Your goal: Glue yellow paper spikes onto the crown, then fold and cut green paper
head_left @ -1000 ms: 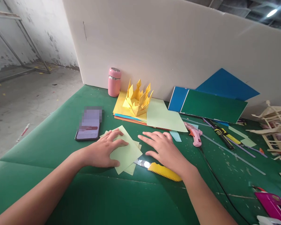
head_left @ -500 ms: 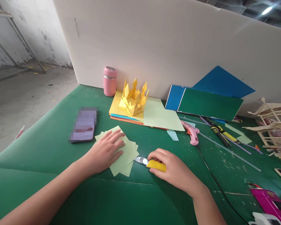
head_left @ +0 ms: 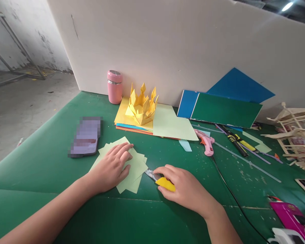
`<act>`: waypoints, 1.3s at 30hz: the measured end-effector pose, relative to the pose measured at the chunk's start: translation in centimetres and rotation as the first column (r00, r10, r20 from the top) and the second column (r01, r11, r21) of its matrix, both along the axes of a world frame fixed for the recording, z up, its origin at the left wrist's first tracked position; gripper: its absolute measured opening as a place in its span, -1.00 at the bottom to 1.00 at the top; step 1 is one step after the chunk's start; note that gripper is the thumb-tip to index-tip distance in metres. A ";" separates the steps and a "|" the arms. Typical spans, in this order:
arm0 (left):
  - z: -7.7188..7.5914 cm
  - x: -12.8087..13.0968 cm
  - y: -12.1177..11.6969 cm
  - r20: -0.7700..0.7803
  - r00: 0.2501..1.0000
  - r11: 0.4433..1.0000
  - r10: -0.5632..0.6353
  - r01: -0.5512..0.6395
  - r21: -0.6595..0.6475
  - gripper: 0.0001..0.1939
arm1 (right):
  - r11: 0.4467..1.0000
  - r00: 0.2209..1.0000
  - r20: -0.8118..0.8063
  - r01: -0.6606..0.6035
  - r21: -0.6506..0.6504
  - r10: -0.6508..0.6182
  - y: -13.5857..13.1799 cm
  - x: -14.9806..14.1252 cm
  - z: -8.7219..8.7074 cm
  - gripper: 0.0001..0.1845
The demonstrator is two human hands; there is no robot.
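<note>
My left hand (head_left: 112,167) lies flat with fingers stretched out on a small stack of pale green paper squares (head_left: 134,169) on the green table cover. My right hand (head_left: 185,189) is closed round the yellow handle of a utility knife (head_left: 162,182). The knife's bare blade points left and reaches the right edge of the paper stack. A yellow folded paper crown (head_left: 141,106) stands on a pile of coloured sheets (head_left: 173,125) further back.
A phone (head_left: 85,137) lies left of the papers, a pink flask (head_left: 114,86) behind it. To the right are a pink glue gun (head_left: 206,142) with its black cord, a yellow-black tool (head_left: 237,142), blue and green boards (head_left: 223,108), a wooden stick model (head_left: 295,132) and a magenta object (head_left: 293,217).
My right hand came down from lying open on the table onto the knife and closed on its handle, then shifted it slightly. My left hand stayed on the papers.
</note>
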State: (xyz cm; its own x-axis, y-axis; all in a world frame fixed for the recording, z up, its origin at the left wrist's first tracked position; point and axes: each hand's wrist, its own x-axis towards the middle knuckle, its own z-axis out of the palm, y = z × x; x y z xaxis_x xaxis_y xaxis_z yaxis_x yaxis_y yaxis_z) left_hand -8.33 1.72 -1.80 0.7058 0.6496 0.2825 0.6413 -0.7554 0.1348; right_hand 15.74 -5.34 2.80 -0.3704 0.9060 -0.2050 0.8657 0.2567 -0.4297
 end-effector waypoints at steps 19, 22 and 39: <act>-0.3 -0.1 0.0 -0.060 0.998 0.999 -0.027 0.030 0.044 -0.61 | 1.000 0.999 0.041 -0.026 0.010 0.026 -0.5 -0.4 -0.2 -0.76; -0.6 -0.1 0.0 -0.057 0.998 0.998 -0.021 0.025 0.065 -0.61 | 1.000 0.999 0.030 -0.018 -0.007 0.018 -0.4 -0.6 -0.1 -0.78; -0.9 -0.1 0.0 -0.063 0.998 0.999 0.007 -0.004 0.048 -0.58 | 0.994 0.992 -0.065 0.109 -0.002 -0.109 0.1 2.3 0.4 -0.74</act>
State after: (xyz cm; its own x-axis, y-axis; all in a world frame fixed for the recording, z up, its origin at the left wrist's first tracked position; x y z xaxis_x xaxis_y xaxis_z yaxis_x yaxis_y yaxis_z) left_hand -8.46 1.70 -2.69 0.7201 0.6400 0.2681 0.6512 -0.7567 0.0572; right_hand 18.03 -5.28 3.15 -0.2822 0.9419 -0.1824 0.8587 0.1632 -0.4858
